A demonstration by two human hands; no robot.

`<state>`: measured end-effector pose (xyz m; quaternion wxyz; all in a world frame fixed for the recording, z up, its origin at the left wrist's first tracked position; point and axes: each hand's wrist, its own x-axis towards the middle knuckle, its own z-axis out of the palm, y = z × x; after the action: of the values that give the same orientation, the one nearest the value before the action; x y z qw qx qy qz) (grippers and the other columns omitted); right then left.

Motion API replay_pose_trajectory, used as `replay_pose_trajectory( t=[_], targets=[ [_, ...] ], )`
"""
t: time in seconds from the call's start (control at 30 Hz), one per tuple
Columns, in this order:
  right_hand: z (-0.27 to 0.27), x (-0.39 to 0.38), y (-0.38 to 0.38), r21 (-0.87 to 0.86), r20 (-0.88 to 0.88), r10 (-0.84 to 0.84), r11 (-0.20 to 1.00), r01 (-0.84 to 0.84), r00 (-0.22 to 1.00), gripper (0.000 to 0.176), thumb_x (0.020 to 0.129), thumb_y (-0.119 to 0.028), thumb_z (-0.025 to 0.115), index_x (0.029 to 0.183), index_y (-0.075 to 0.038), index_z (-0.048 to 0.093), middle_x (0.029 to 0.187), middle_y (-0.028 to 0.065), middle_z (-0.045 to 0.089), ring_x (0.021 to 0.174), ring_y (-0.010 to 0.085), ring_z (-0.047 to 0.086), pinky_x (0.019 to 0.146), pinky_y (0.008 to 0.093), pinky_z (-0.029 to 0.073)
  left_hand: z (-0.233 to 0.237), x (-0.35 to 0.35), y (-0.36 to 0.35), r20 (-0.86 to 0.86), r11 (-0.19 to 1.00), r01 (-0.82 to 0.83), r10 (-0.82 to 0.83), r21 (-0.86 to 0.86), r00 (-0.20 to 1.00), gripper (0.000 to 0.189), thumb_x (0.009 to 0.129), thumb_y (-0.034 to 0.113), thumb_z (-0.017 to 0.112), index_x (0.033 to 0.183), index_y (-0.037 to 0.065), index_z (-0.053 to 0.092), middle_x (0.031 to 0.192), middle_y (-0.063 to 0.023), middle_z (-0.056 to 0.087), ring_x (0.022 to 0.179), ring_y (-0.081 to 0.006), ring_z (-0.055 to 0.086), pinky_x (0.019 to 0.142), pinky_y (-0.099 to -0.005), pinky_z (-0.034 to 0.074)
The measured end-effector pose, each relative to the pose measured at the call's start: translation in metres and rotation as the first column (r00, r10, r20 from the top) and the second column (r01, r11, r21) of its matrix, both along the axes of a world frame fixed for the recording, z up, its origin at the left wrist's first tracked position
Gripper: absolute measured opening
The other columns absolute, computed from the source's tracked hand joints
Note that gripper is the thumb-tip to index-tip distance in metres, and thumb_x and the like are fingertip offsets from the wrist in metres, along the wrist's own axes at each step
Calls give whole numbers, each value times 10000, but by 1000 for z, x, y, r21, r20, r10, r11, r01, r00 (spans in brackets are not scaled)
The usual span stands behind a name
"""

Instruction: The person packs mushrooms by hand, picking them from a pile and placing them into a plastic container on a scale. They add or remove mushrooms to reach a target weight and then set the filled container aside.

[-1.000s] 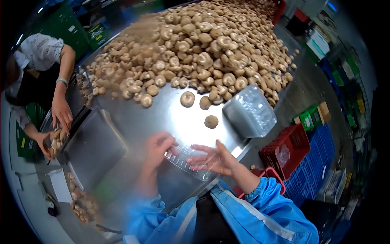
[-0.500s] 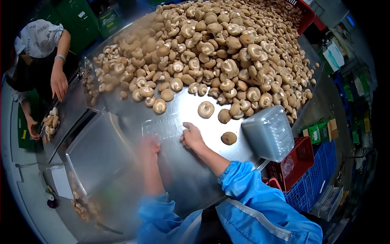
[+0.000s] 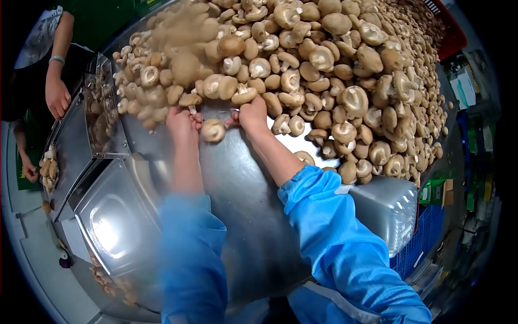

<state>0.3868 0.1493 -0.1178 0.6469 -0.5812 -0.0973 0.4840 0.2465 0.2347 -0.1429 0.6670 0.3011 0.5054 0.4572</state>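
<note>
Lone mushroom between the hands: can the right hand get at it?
Probably yes: the lone mushroom is just beside the right hand, on its thumb side, with nothing visible blocking the way.

Shiitake mushrooms [image 3: 353,102] are lying in a broad heap across the upper part of the frame, their tan-brown caps and pale stems facing all ways. One paler mushroom [image 3: 213,131] is resting just below the heap's edge, between the left hand [image 3: 183,123] and the right hand [image 3: 251,114]. A clear plastic tray [image 3: 234,110] is barely showing, a thin edge at the right hand's fingers.
</note>
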Motion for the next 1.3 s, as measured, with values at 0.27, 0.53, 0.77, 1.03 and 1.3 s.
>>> replay_pose_trajectory(
  t=[0.27, 0.53, 0.77, 1.03, 1.3],
  targets=[
    [1, -15, -41, 22, 57, -31, 999, 30, 998, 309, 983, -32, 357, 1284, -37, 425, 708, 61, 524, 522, 97, 481, 470, 280, 521, 7, -10, -42, 52, 998, -22, 19, 60, 998, 226, 947, -31, 426, 1137, 81, 474, 757, -83, 577, 443, -170, 550, 334, -272, 347],
    [32, -32, -116, 62, 140, 6, 998, -15, 990, 486, 979, -33, 345, 1460, -91, 316, 777, 80, 565, 567, 102, 502, 539, 281, 538, 37, -33, -117, 109, 996, -18, 8, 82, 994, 147, 968, 53, 471, 1115, 42, 462, 730, -82, 566, 444, -179, 564, 334, -255, 346],
    [56, -40, -177, 84, 71, 51, 995, -56, 996, 432, 947, -51, 382, 1377, -83, 408, 825, 107, 603, 589, 123, 539, 588, 337, 584, 96, -62, -187, 14, 994, 20, -22, 112, 1000, 490, 883, 36, 542, 1347, -13, 393, 862, -117, 631, 495, -156, 568, 411, -232, 359],
    [106, -84, -214, 154, 99, 208, 963, -221, 973, 487, 943, -29, 352, 1430, -45, 339, 788, 101, 587, 554, 118, 525, 546, 308, 565, 165, -142, -229, -75, 949, 183, -169, 257, 983, 865, 775, -138, 528, 1505, 106, 134, 961, -160, 653, 471, -154, 581, 353, -196, 411],
    [105, -190, -211, 91, 150, 420, 895, -436, 895, 423, 966, -59, 372, 1389, -55, 382, 820, 105, 581, 636, 186, 581, 652, 348, 562, 163, -273, -232, -263, 927, 228, -150, 299, 953, 896, 699, -150, 634, 1450, 133, 236, 1011, -161, 621, 484, -132, 579, 359, -184, 423]
  ],
)
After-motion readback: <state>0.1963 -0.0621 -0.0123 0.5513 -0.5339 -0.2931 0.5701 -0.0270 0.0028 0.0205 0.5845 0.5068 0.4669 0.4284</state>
